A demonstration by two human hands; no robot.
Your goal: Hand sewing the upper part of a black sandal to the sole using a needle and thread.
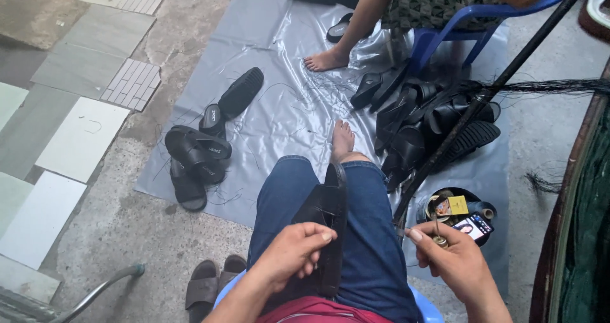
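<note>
A black sandal point(328, 224) lies along my lap on my blue jeans. My left hand point(293, 252) grips its side, fingers curled over the strap. To the right of my knee, my right hand point(448, 259) is raised with its fingers pinched on a small metal tool point(437, 235); whether thread runs from it I cannot tell. Black thread scraps litter the grey plastic sheet point(279, 116) ahead of my bare foot point(343, 139).
A few black sandals point(197, 151) lie at the left of the sheet, and a larger heap point(432, 123) lies at the right. Another person sits on a blue chair point(445, 31) at the back. A round tin point(460, 212) holds a phone and small boxes. A black pole point(489, 94) slants across.
</note>
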